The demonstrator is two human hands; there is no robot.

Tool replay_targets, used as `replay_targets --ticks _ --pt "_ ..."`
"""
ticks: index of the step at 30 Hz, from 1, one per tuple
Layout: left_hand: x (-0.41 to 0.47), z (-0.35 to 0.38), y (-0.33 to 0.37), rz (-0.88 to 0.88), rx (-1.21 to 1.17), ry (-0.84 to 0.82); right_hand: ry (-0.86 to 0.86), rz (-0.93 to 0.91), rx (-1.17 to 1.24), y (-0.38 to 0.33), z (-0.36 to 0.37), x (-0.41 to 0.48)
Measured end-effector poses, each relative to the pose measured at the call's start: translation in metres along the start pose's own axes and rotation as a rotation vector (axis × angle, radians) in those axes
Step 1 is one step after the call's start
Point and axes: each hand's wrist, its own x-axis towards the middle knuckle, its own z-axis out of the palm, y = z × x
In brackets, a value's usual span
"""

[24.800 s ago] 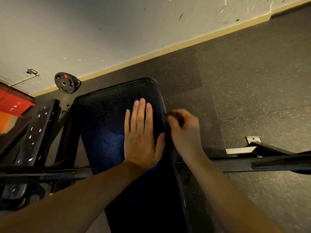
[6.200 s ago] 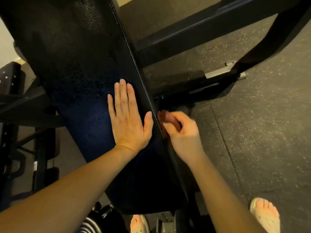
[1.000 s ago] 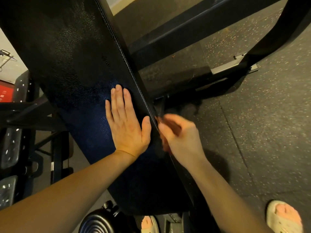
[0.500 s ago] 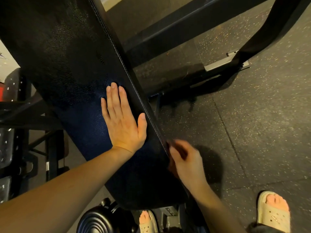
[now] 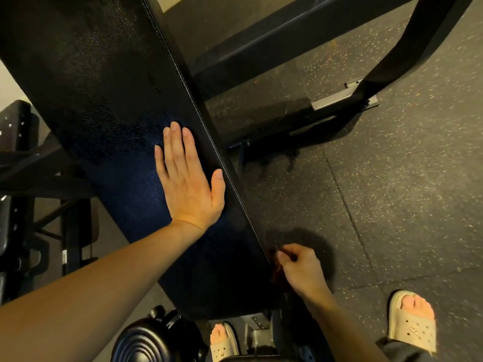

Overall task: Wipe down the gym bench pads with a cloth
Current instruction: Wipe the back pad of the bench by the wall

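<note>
Seemingly midway: left hand (image 5: pixel 188 184) flat, open-fingered on bench pad (image 5: pixel 104 74); right hand (image 5: pixel 300 270) pinching cloth (image 5: pixel 276 275) at its right edge, near corner; finish unconfirmed.

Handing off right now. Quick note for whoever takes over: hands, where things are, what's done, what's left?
Left hand: flat on top of the bench pad, fingers straight, bracing.
Right hand: grips the dark red cloth, held against the pad's right side edge close to the near end.
Done: the cloth has worked down that right edge, from the far end toward the near end.
Left: the last stretch of this edge and the near end. Probably also the top face and left edge, since no frame shows them being wiped.
</note>
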Motion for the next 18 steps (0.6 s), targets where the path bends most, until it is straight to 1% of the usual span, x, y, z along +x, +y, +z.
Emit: replay_targets --ticks 1,2,5,7,9,11,13,15,17,18 --pt "0.000 0.000 0.000 0.001 0.004 -0.002 0.007 -0.006 0.002 -0.005 -0.001 0.002" --pt "0.000 0.000 0.000 -0.002 0.008 -0.006 0.034 -0.069 0.022 -0.017 -0.001 0.005" --pt "0.000 -0.001 0.001 -0.014 0.021 -0.028 0.129 -0.319 0.147 -0.068 0.010 0.008" --pt "0.000 -0.003 0.001 -0.014 0.032 -0.041 0.161 -0.382 0.188 -0.069 0.019 0.005" --pt "0.000 -0.005 0.001 -0.019 0.039 -0.061 0.157 -0.335 0.115 -0.033 0.019 -0.001" --pt "0.000 -0.007 0.002 -0.029 0.043 -0.083 0.096 -0.186 -0.025 0.013 0.012 -0.008" --pt "-0.001 -0.008 0.003 -0.036 0.070 -0.110 0.038 -0.056 -0.145 0.040 0.002 -0.009" --pt "-0.001 -0.012 0.004 -0.043 0.087 -0.152 0.084 -0.025 -0.114 0.040 -0.003 0.000" --pt "-0.001 -0.017 0.005 -0.055 0.071 -0.185 0.149 -0.054 0.044 0.017 -0.001 0.010" --pt "-0.003 -0.021 0.006 -0.059 0.053 -0.201 0.184 -0.099 0.116 0.005 0.002 0.016"
